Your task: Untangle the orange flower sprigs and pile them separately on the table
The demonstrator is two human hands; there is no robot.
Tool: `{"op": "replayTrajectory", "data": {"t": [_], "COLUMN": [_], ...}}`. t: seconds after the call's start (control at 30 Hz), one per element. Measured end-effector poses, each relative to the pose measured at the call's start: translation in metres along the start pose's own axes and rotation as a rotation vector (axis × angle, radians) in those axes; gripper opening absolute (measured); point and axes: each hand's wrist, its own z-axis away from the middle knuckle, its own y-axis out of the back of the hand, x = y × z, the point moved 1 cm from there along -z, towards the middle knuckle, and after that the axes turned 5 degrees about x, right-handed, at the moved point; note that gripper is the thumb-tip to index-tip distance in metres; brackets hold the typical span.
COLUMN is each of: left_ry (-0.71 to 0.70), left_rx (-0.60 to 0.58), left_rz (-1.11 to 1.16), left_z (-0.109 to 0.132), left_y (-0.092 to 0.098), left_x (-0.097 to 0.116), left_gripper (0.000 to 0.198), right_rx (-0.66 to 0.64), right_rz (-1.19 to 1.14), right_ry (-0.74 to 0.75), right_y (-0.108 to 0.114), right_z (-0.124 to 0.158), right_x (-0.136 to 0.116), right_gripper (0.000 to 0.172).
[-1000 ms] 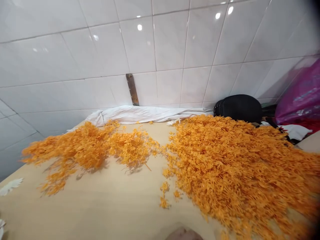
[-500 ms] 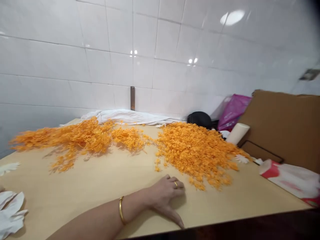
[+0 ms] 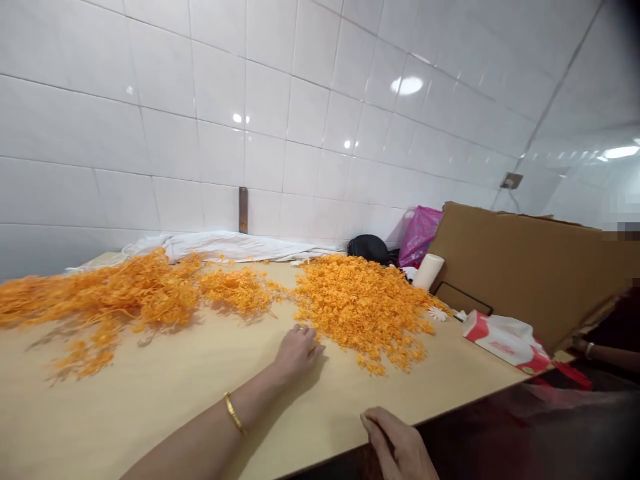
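Resting on the pale tabletop [image 3: 180, 407], my left hand [image 3: 299, 348], with a gold bracelet [image 3: 232, 412] at the wrist, has its fingers curled in. It lies just in front of a broad heap of small orange flowers [image 3: 360, 300]. Whatever is under its fingers, if anything, is hidden. At the table's front edge is my right hand [image 3: 400, 443], thumb and forefinger brought together. I cannot make out anything between them. To the left spreads a second pile of orange flowers on stems [image 3: 150, 287], with a smaller clump [image 3: 240, 290] between the two.
A white cloth [image 3: 225, 247] runs along the tiled wall. Back right are a black rounded item [image 3: 369, 248], a purple bag [image 3: 421, 233], a white roll [image 3: 429, 271] and a large cardboard sheet [image 3: 515, 267]. A red-and-white tissue pack [image 3: 505, 340] lies before it. Another person's forearm [image 3: 615, 357] shows far right.
The view has swung right. My left hand has gone from spread fingers with the thumb out to curled fingers. My right hand has come into view at the table edge.
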Motion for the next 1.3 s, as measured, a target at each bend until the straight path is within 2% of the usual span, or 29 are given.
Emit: {"op": "replayTrajectory", "data": {"t": [0.07, 0.1, 0.17, 0.23, 0.33, 0.43, 0.53, 0.6, 0.67, 0.77, 0.83, 0.9, 0.97, 1.0, 1.07, 1.17, 1.23, 1.3], "left_ry": [-0.107, -0.117, -0.06, 0.102, 0.476, 0.773, 0.897, 0.937, 0.984, 1.043, 1.038, 0.995, 0.936, 0.908, 0.892, 0.933, 0.937, 0.91], "left_rx": [-0.015, 0.007, 0.159, 0.31, 0.499, 0.618, 0.677, 0.703, 0.714, 0.725, 0.699, 0.619, 0.528, 0.492, 0.447, 0.362, 0.325, 0.347], "left_rz": [0.165, 0.242, 0.342, 0.444, 0.698, 1.023, 1.251, 1.344, 1.411, 1.466, 1.511, 1.636, 1.789, 1.845, 1.886, 1.895, 1.908, 1.932], "left_z": [0.003, 0.003, 0.002, -0.003, -0.008, -0.01, -0.012, -0.015, -0.017, -0.019, -0.019, -0.018, -0.017, -0.017, -0.016, -0.015, -0.015, -0.015], "left_y": [-0.001, -0.001, 0.002, 0.007, 0.018, 0.031, 0.043, 0.049, 0.054, 0.059, 0.062, 0.065, 0.068, 0.069, 0.069, 0.065, 0.062, 0.061], "left_x": [0.005, 0.005, 0.0, -0.013, -0.041, -0.063, -0.078, -0.086, -0.094, -0.104, -0.107, -0.109, -0.109, -0.108, -0.108, -0.105, -0.103, -0.104], "left_gripper": [0.014, 0.014, 0.016, 0.015, 0.015, 0.015, 0.009, 0.009, 0.011, 0.016, 0.022, 0.036, 0.047, 0.047, 0.034, 0.012, 0.006, 0.006], "right_rx": [-0.013, -0.011, -0.008, -0.044, -0.061, -0.005, -0.01, -0.032, -0.04, -0.007, 0.028, 0.036, -0.001, -0.037, -0.124, -0.255, -0.334, -0.396], "right_rz": [-0.04, -0.064, -0.101, -0.112, -0.055, 0.156, 0.232, 0.235, 0.221, 0.162, 0.078, -0.088, -0.249, -0.285, -0.228, -0.022, 0.011, -0.066], "right_ry": [0.072, 0.105, 0.15, 0.176, 0.249, 0.313, 0.308, 0.312, 0.332, 0.362, 0.37, 0.375, 0.415, 0.457, 0.596, 0.796, 0.85, 0.84], "right_y": [-0.001, -0.003, -0.009, -0.021, -0.049, -0.085, -0.118, -0.134, -0.142, -0.138, -0.13, -0.123, -0.119, -0.12, -0.123, -0.129, -0.128, -0.122], "right_z": [-0.026, -0.041, -0.075, -0.113, -0.174, -0.225, -0.259, -0.275, -0.287, -0.303, -0.307, -0.301, -0.282, -0.268, -0.235, -0.192, -0.176, -0.172], "right_x": [-0.019, -0.028, -0.04, -0.05, -0.058, -0.054, -0.041, -0.037, -0.043, -0.066, -0.084, -0.098, -0.102, -0.102, -0.096, -0.085, -0.082, -0.082], "right_gripper": [0.024, 0.024, 0.024, 0.026, 0.029, 0.024, 0.029, 0.023, 0.015, 0.018, 0.02, 0.02, 0.018, 0.017, 0.019, 0.018, 0.018, 0.019]}}
